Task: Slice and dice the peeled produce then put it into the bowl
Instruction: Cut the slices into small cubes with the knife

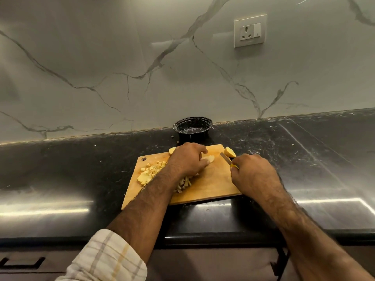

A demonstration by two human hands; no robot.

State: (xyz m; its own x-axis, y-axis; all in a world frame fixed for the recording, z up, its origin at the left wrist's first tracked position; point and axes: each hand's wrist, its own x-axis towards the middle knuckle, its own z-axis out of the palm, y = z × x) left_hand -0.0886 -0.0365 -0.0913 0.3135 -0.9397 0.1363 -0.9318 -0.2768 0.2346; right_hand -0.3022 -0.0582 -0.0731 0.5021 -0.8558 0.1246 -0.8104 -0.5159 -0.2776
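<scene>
A wooden cutting board (211, 185) lies on the black counter. My left hand (187, 159) grips a pale peeled piece of produce (209, 158) near the board's far middle. My right hand (253, 173) grips a yellow-handled knife (226, 159), blade pointing away and left, a little right of that piece. Another peeled chunk (230, 152) sits at the board's far right corner, and one more (172, 150) peeks out behind my left hand. Diced bits (150, 172) are piled on the board's left, partly hidden under my left forearm. A black bowl (192, 126) stands beyond the board by the wall.
The glossy black countertop (304, 159) stretches left and right of the board. A marble-patterned backsplash rises behind, with a wall socket (250, 30) at upper right. A drawer handle (22, 262) shows below the counter's front edge at lower left.
</scene>
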